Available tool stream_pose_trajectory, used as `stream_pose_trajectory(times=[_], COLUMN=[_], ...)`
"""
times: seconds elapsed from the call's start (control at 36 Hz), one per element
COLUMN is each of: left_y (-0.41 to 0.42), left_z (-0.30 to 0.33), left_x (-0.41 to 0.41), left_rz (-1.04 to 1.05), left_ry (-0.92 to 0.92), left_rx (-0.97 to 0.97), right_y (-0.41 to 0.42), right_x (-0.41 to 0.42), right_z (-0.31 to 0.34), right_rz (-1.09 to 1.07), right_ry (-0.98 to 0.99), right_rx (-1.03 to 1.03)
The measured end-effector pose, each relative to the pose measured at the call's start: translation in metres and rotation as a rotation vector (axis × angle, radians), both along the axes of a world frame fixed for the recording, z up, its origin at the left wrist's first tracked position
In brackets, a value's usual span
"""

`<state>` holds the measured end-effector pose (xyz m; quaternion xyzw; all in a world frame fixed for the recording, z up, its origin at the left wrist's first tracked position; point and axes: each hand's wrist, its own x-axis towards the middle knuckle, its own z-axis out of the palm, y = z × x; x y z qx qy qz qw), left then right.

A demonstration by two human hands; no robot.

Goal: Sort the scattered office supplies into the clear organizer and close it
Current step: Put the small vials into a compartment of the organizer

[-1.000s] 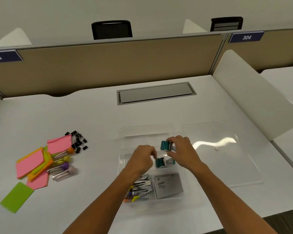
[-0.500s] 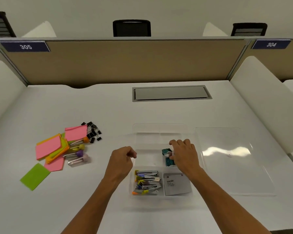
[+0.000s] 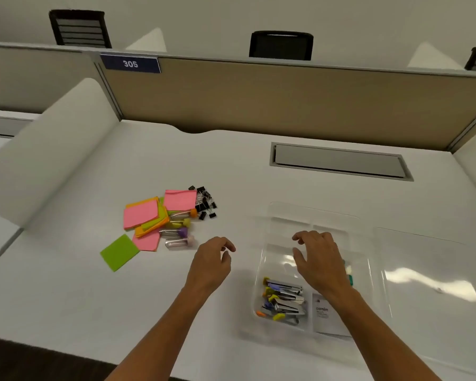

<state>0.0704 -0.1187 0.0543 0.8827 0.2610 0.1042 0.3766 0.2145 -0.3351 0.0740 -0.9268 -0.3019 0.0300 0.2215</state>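
Observation:
The clear organizer (image 3: 286, 213) sits open on the white desk, its flat clear lid (image 3: 429, 259) lying to its right. Its front compartments hold several small staplers (image 3: 283, 299) and a grey staple box (image 3: 323, 314); a bit of teal (image 3: 349, 279) shows beside my wrist. My right hand (image 3: 318, 259) hovers over the organizer's middle, fingers loosely spread, holding nothing. My left hand (image 3: 212, 261) hangs over the desk left of the organizer, fingers relaxed and empty. Further left lie sticky notes (image 3: 142, 214), clear tubes of pins (image 3: 177, 233) and black binder clips (image 3: 205, 203).
A tan partition with a 305 label (image 3: 130, 64) backs the desk. A grey cable hatch (image 3: 338, 160) is set into the desk behind the organizer. A white side divider (image 3: 50, 149) rises at the left. A green note (image 3: 119, 252) lies apart near the pile.
My right hand has let go of the teal items and lifted over the organizer. My left hand has drawn out to the left, toward the pile. The view has swung left.

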Motion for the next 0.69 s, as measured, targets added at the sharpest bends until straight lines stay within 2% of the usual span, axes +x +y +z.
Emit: stream_pose_trajectory(times=[0.19,0.31,0.39,0.56,0.69], left_y=[0.042,0.075,0.098,0.13,0.147], left_z=[-0.006,-0.005,-0.006,-0.019,-0.027], left_x=[-0.021,-0.03,-0.035,-0.037,-0.035], left_rz=[0.096,0.155,0.17,0.085,-0.049], left_ry=[-0.085,-0.112,-0.061,0.089,0.072], left_rx=[0.066,0.133,0.143,0.155,0.21], right_y=[0.06,0.098,0.127,0.179,0.211], right_x=[-0.021,-0.036,-0.048,-0.071,-0.086], right_z=[0.004,0.003,0.002,-0.01,-0.025], right_rz=[0.222,0.367,0.452,0.548,0.6], right_ry=[0.101,0.127,0.137,0.108,0.05], right_rx=[0.108,0.073,0.038,-0.092,-0.16])
